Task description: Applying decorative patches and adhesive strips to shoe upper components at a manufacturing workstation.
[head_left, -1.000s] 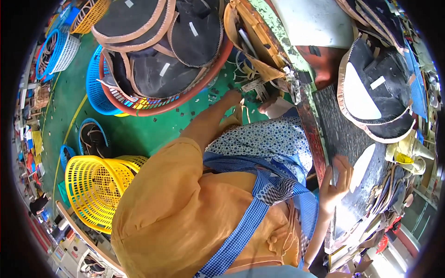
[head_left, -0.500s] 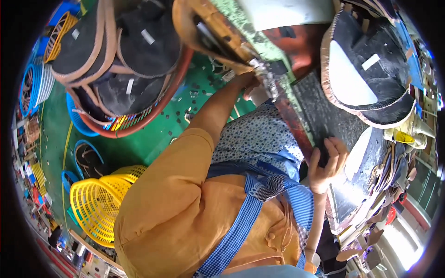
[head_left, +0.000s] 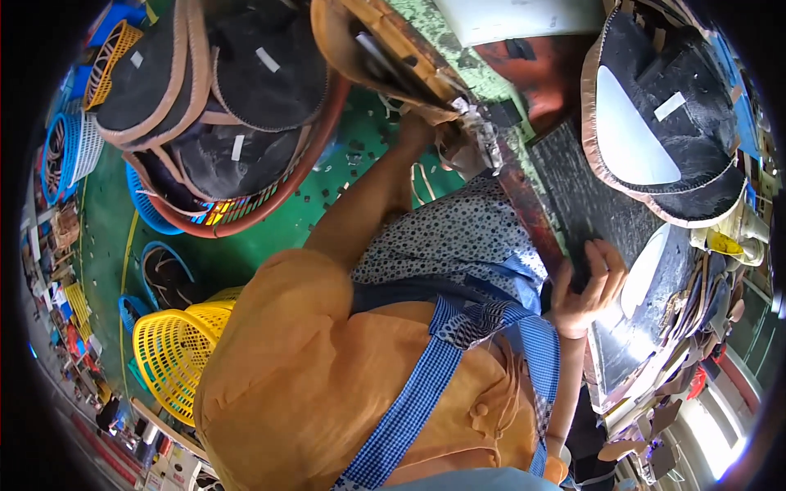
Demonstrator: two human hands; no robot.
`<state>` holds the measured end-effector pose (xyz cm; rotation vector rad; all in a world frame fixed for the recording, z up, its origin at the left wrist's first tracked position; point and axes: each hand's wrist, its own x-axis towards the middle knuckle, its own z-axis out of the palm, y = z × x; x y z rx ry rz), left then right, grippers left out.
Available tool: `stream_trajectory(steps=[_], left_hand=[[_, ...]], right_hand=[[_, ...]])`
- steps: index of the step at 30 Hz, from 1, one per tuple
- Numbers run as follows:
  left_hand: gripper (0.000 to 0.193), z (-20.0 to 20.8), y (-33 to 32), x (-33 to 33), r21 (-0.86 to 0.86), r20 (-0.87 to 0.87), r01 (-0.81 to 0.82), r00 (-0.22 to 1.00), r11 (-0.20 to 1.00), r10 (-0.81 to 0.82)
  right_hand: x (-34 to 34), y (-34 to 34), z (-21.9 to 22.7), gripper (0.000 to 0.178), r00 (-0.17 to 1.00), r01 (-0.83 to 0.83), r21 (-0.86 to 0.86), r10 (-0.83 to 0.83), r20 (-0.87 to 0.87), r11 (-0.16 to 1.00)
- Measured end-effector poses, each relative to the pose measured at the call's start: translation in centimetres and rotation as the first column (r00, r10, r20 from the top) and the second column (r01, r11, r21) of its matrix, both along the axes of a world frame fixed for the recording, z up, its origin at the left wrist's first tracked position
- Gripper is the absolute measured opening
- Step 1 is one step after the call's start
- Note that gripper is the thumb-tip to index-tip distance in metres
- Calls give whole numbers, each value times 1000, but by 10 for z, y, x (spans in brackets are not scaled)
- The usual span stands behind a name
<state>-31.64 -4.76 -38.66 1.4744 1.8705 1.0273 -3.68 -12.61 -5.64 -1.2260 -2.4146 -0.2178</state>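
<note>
My left arm stretches forward and down beside the workbench. My left hand [head_left: 416, 129] is by a hanging tan-edged piece [head_left: 385, 82] and a crumpled clear plastic strip on the bench side; its fingers are hidden, and so is anything in them. My right hand [head_left: 591, 288] is at the near edge of the dark workbench [head_left: 594, 184], thumb and fingers closed round a black board edge. Beyond it on the bench lies a stack of black stitched pieces [head_left: 667, 106] with tan borders and a white patch.
At left, a red basket [head_left: 237, 227] is heaped with similar black pieces. A yellow basket [head_left: 176, 360] and blue baskets [head_left: 61, 155] stand on the green floor [head_left: 344, 159], which is strewn with dark scraps. Thin cut strips [head_left: 688, 295] pile up at the bench's right.
My left arm has drawn slightly left, its elbow bending more. The view has shifted a little. My right hand keeps its place on the bench edge.
</note>
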Motion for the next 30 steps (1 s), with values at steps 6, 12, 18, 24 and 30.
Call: stream_trajectory(steps=[6,12,18,24,30], left_hand=[[22,115,-129,-46,-238,758,-10,624,971,192],[17,186,-149,-52,-297,592,16,788,955,171],[9,191,-183,-49,-199,757,-69,622,978,198],[9,218,-212,-80,85,876,393,409,916,-256],[7,217,-230,-83,-50,813,159,579,986,-52]], right_hand=[[-48,-23,12,24,850,-457,-57,417,-323,888],[-155,20,-112,36,853,-387,-712,-66,-518,585],[-196,58,-164,41,987,-147,-862,9,-163,485],[-125,121,-296,36,879,-290,-784,-170,-444,549],[-201,23,-115,27,851,-349,-932,-384,-360,101]])
